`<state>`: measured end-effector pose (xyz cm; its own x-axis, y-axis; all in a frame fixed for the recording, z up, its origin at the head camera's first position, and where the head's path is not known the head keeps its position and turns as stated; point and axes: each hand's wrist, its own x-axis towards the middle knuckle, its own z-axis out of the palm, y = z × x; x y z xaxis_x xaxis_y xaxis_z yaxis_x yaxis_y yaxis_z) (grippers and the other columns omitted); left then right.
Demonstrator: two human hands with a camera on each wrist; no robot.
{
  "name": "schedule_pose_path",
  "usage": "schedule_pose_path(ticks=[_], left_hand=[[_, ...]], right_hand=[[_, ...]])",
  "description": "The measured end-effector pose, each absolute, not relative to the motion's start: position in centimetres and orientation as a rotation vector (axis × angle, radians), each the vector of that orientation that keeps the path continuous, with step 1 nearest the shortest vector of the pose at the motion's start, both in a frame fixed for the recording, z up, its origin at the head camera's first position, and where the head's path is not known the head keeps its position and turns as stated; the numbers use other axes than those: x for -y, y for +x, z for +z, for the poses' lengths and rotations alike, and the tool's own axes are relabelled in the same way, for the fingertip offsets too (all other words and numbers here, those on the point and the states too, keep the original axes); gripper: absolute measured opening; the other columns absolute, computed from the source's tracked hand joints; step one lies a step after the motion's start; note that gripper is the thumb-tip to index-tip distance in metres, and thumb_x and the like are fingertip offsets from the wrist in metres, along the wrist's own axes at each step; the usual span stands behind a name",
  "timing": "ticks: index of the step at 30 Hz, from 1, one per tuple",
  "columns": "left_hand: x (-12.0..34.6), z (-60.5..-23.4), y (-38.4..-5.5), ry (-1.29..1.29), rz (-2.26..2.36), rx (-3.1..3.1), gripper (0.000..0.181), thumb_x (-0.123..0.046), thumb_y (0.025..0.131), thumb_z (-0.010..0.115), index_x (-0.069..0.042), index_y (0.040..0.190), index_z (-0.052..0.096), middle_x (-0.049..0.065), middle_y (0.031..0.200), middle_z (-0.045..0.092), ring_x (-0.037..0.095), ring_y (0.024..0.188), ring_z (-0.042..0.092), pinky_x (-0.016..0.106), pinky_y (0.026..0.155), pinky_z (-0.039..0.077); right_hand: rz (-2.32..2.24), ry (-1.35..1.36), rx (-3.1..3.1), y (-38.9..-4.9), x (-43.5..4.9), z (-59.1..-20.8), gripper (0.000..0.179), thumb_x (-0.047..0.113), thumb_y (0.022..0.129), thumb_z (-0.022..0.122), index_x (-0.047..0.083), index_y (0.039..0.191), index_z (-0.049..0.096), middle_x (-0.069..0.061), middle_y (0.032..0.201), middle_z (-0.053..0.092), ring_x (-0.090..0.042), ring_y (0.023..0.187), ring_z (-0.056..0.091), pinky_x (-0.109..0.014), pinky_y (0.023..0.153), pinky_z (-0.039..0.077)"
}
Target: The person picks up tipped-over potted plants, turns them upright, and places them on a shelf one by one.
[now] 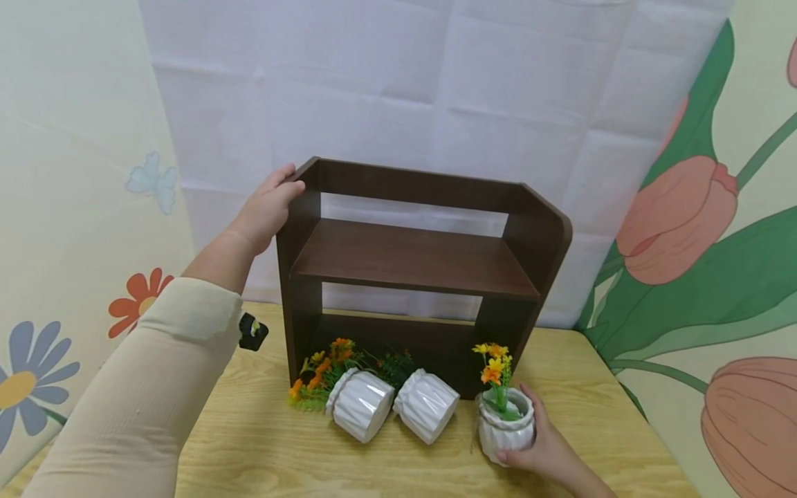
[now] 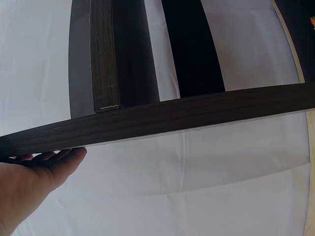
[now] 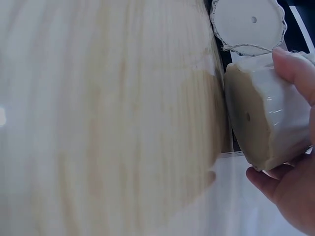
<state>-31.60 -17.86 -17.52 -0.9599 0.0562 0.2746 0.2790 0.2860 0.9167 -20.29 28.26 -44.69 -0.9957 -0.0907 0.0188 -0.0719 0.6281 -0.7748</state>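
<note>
My left hand [image 1: 264,207] rests against the upper left side of a dark brown two-tier shelf [image 1: 411,256]. In the left wrist view, its fingers lie extended along the outside of the side panel [image 2: 162,118]. My right hand [image 1: 551,443] grips a white ribbed flowerpot [image 1: 507,436] with yellow and orange artificial flowers [image 1: 495,363]. The pot is upright in the head view, and its underside with a small hole shows in the right wrist view. Two similar white pots, one left [image 1: 361,404] and one middle [image 1: 427,406], lie tipped over before the shelf.
Orange flowers [image 1: 324,366] spill from the left pot toward the shelf. A small black object [image 1: 252,332] is near the left sleeve. The wooden table [image 1: 249,443] meets a white cloth [image 1: 386,83] behind, with painted walls on both sides.
</note>
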Motion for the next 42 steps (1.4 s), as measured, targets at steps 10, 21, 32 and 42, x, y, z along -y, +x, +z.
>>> schedule_pose_path(ticks=[10, 21, 32, 42], left_hand=[[17.8, -17.5, -31.6, -0.304, -1.743, 2.364, 0.066, -0.034, 0.104, 0.031, -0.016, 0.159, 0.001, 0.011, 0.166, 0.0, 0.03, 0.151, 0.009, 0.049, 0.122, 0.012], [17.7, -17.4, -31.4, -0.303, -1.752, 2.363, 0.066, -0.035, 0.104, 0.031, -0.017, 0.159, 0.001, 0.011, 0.166, 0.0, 0.031, 0.15, 0.011, 0.049, 0.122, 0.012], [17.6, -17.4, -31.2, -0.298, -1.742, 2.368, 0.065, -0.033, 0.104, 0.031, -0.016, 0.159, 0.001, 0.012, 0.166, 0.001, 0.031, 0.15, 0.013, 0.05, 0.122, 0.013], [17.6, -17.4, -31.3, -0.301, -1.736, 2.373, 0.065, -0.035, 0.104, 0.03, -0.017, 0.159, 0.001, 0.011, 0.166, 0.0, 0.031, 0.15, 0.011, 0.051, 0.122, 0.013]], right_hand=[[-1.393, -0.025, -2.748, -20.2, -28.1, -45.1, 0.126, 0.021, 0.062, 0.093, 0.014, 0.154, 0.007, -0.027, 0.149, 0.038, -0.042, 0.131, 0.043, -0.054, 0.104, 0.039], [-1.455, 0.065, -2.723, -20.0, -27.3, -45.8, 0.127, 0.022, 0.065, 0.092, 0.014, 0.154, 0.003, -0.03, 0.151, 0.03, -0.047, 0.133, 0.039, -0.062, 0.106, 0.035], [-1.459, 0.084, -2.773, -19.6, -26.7, -46.4, 0.129, 0.024, 0.063, 0.093, 0.013, 0.154, 0.001, -0.03, 0.152, 0.029, -0.047, 0.135, 0.036, -0.062, 0.108, 0.032], [-1.457, 0.144, -2.762, -19.5, -26.4, -46.7, 0.132, 0.029, 0.063, 0.093, 0.014, 0.154, -0.001, -0.03, 0.152, 0.027, -0.049, 0.135, 0.035, -0.065, 0.109, 0.03]])
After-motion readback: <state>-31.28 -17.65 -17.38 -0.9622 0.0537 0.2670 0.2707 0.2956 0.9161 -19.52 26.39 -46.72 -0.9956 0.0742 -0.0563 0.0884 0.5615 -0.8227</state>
